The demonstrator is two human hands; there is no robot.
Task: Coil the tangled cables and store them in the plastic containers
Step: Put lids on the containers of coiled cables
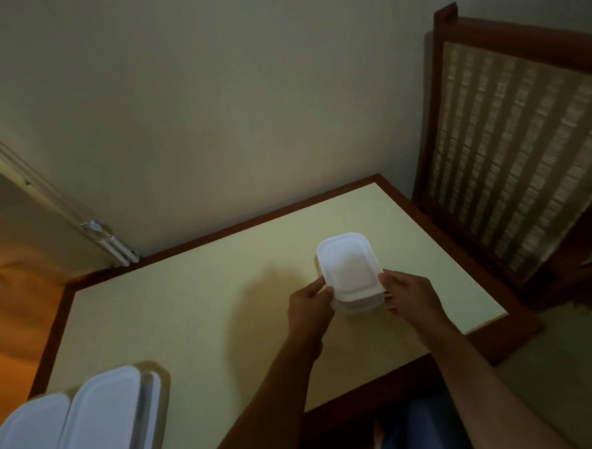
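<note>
Small container (350, 264): sat right of the middle of the table (188, 298), white lid (347, 256) on, clamped between our two hands.
Left hand (309, 304): we had the fingers curled onto the near-left corner, thumb up by the lid's edge.
Right hand (409, 295): same deal on the near-right corner, fingers wrapped round the side wall, thumb on the rim.
Resting or lifted: honestly hard to say, it looked like it was on the tabletop, but the light was dim.
Inside it: couldn't make out anything through the cloudy plastic.
Two bigger containers (105, 416): side by side at the table's near-left corner, lids on, well apart from our hands.
Chair (509, 137): woven back, just beside the table's right edge.
Pipes (117, 249): white, running down the wall to the far-left corner.
</note>
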